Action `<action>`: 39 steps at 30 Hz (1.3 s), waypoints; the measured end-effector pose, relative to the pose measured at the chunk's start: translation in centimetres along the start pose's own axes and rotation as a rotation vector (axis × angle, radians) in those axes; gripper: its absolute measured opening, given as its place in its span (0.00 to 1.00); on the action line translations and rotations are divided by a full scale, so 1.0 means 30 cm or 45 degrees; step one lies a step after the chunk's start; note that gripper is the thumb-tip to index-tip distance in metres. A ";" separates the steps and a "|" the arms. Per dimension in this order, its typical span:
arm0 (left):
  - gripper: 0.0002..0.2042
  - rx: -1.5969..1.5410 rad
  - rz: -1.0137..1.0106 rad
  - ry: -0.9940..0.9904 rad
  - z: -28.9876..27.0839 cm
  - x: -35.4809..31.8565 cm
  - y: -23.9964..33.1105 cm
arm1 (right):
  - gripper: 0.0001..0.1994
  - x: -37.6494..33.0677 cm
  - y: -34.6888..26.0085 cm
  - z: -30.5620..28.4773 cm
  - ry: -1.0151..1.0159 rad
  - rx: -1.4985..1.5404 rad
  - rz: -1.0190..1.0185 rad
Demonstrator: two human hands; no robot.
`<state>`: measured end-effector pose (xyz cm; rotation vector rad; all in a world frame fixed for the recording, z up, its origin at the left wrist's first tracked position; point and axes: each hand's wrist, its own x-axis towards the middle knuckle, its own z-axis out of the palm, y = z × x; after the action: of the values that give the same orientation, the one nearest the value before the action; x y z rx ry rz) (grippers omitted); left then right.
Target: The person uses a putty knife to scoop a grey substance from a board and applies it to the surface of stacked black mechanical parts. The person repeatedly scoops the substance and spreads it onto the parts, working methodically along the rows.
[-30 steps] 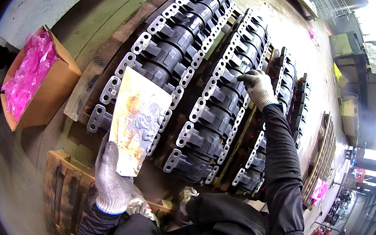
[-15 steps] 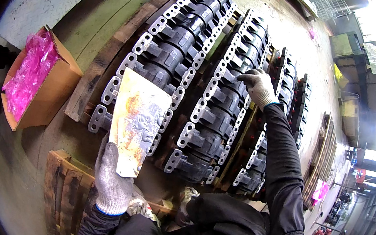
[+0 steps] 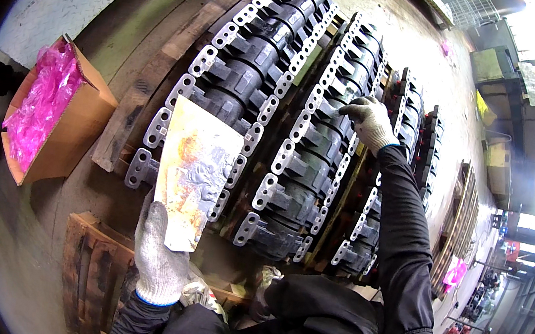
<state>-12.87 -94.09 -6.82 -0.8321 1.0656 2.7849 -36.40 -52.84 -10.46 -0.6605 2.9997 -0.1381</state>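
Note:
My left hand [image 3: 158, 267], in a pale knit glove, is wrapped round the lower edge of a flat, tapered board [image 3: 192, 178]. Grey paste [image 3: 210, 172] and rusty-brown stains are smeared over the board's face. My right hand [image 3: 371, 122], gloved too, reaches over the second row of black track rollers [image 3: 304, 165]. Its fingers are bent and pressed together, with a dark-smeared fingertip at a roller; whether they pinch anything is hidden. Behind the board runs the first row of black rollers [image 3: 245, 74], whose light metal end brackets [image 3: 180, 89] have paired holes.
Shorter roller rows [image 3: 407, 117] stand right of my right forearm. Wooden pallets [image 3: 96, 259] lie beneath and beside the rows. At left is a cardboard box [image 3: 78, 130] with pink plastic wrap [image 3: 45, 100]. Another pallet [image 3: 458, 217] lies at far right.
My right hand has shifted very slightly at the second roller row, its wrist a little to the right. My left hand and the board stay in place.

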 end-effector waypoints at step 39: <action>0.27 0.010 -0.029 -0.061 -0.015 -0.007 -0.005 | 0.17 -0.139 0.037 0.092 0.178 0.273 0.169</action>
<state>-12.44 -94.22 -7.10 -0.7671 1.0520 2.7651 -32.86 -50.27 -13.13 -0.4459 3.0860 -0.5100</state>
